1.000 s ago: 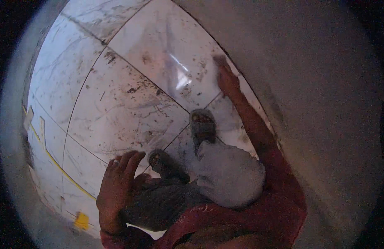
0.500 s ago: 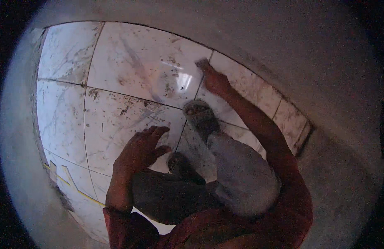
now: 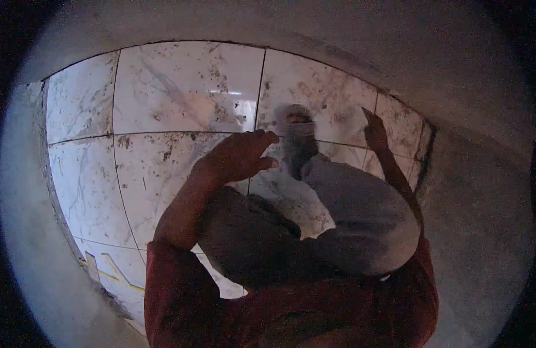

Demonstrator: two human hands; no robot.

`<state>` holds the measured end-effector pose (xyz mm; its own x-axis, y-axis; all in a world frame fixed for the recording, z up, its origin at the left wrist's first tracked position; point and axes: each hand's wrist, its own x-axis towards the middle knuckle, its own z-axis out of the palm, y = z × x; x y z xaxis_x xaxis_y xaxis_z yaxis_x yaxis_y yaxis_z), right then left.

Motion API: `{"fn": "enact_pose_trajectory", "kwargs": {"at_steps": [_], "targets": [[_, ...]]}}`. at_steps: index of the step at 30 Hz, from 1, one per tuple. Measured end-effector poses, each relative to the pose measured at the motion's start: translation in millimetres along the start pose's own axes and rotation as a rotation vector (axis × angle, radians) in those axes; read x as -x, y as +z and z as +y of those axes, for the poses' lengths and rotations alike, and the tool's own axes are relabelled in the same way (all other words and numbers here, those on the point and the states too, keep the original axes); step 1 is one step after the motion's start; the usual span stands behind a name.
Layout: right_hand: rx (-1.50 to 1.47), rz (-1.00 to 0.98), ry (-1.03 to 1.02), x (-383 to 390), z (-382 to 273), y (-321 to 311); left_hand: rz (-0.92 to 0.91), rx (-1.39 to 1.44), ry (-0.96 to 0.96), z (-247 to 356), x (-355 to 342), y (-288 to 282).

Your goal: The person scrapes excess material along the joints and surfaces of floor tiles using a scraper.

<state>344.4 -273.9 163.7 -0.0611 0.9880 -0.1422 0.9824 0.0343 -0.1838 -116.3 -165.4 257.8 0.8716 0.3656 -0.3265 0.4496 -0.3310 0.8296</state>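
Note:
I am squatting on a floor of white marbled tiles (image 3: 181,75) with dark joints and specks of dirt. My right hand (image 3: 376,134) reaches out over the tiles on the right, near the wall. Its fingers are closed on a small, thin, flat greyish piece (image 3: 367,113), whose kind is too dim to make out. In front of my left knee, my left hand (image 3: 239,155) is held above the floor with nothing in it. Its fingers are loosely bent, and the thumb stands apart from them.
A foot in a sandal (image 3: 298,124) is planted between my hands, blurred. Grey walls (image 3: 349,52) bound the tiles at the far side, and a rough grey surface (image 3: 471,191) lies on the right. Yellow strips (image 3: 114,269) lie at the lower left.
My right hand has swung right with the flat piece. My left hand has moved forward and right. The view has turned, and my sandalled foot has shifted.

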Motion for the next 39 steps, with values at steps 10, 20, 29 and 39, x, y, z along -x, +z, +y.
{"fn": "enact_pose_trajectory", "kwargs": {"at_steps": [10,20,29,39], "targets": [[-0.369,-0.358,0.180,-0.9,-7.0,47.2,0.035,-0.183,-0.007,47.7,39.9,29.9],[-0.142,-0.481,-0.387,-80.4,-80.4,66.4,0.174,-0.291,-0.298,131.1,60.5,70.6],[-0.292,-0.443,-0.570,-104.3,-78.4,103.8,0.191,-0.278,-0.659,165.3,32.6,80.5],[0.151,-0.361,-0.908,-101.6,-88.5,123.8,0.128,-0.315,-0.556,190.4,-20.3,78.6]]}}
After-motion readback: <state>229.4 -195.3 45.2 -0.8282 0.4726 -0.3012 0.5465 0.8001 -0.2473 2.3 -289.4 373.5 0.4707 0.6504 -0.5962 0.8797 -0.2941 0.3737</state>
